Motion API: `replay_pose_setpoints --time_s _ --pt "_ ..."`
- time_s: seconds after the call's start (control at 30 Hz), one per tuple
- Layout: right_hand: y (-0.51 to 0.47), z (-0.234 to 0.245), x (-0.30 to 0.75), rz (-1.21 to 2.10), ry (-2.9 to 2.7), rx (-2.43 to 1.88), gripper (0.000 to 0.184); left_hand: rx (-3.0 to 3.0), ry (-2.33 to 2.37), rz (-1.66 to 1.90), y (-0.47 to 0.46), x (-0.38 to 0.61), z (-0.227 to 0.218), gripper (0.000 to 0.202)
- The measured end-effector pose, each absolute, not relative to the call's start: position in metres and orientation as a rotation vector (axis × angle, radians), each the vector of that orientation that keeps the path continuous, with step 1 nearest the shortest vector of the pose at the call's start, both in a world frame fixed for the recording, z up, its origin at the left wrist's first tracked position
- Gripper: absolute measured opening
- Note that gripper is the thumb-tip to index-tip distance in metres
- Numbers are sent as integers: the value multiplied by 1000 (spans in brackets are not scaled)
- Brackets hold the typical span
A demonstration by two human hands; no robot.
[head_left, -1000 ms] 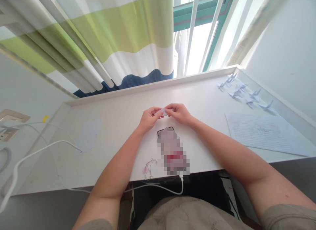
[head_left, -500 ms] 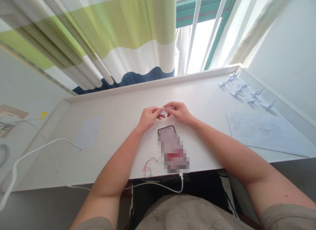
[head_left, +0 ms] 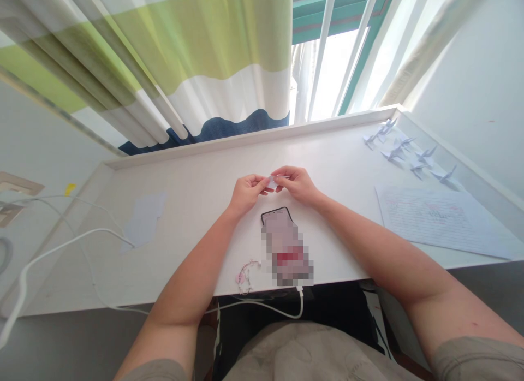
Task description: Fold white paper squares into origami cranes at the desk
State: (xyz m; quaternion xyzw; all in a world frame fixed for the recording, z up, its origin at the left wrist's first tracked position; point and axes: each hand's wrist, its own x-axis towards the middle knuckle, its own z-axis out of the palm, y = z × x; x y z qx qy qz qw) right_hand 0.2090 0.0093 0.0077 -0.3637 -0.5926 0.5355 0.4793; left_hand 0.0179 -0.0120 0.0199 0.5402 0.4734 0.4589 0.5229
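Note:
Between my two hands is a small folded piece of white paper [head_left: 272,182], mostly covered by fingers. My left hand [head_left: 248,194] pinches its left side with thumb and fingers. From the right, my right hand [head_left: 298,183] grips the other side, thumb on top. Both hands are just above the white desk, beyond the top end of a phone [head_left: 276,214]. The phone lies face up, its screen blurred out, with a white charging cable [head_left: 302,302] plugged into its near end.
Several folded paper cranes [head_left: 418,165] stand at the back right, behind a written sheet [head_left: 434,220]. Loose white paper pieces [head_left: 143,220] lie at left, with a white cable [head_left: 73,239] passing over. A pink beaded strap [head_left: 244,276] lies near the front edge of the desk [head_left: 196,173].
Hardly anything differs. My hands keep their hold on the folded paper, with only a very slight shift of the fingers and of the whole view.

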Motion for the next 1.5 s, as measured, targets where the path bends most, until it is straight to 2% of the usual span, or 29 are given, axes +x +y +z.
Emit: replay_pose_setpoints --time_s 0.33,0.77,0.87,1.1,1.5 --pt "9 8 209 1364 -1440 -843 36 1342 1126 1086 -14 19 23 49" --pt "6 12 210 1218 -1516 -787 13 1196 1076 1061 -15 17 27 45" --pt "5 13 210 1262 -1521 -807 19 1234 1080 1082 -15 16 27 44" --pt "7 9 208 1326 -1416 -839 51 1449 1132 1213 -16 20 25 35" --pt "4 15 209 1296 -1514 -737 41 1516 1108 1208 -15 13 23 33"
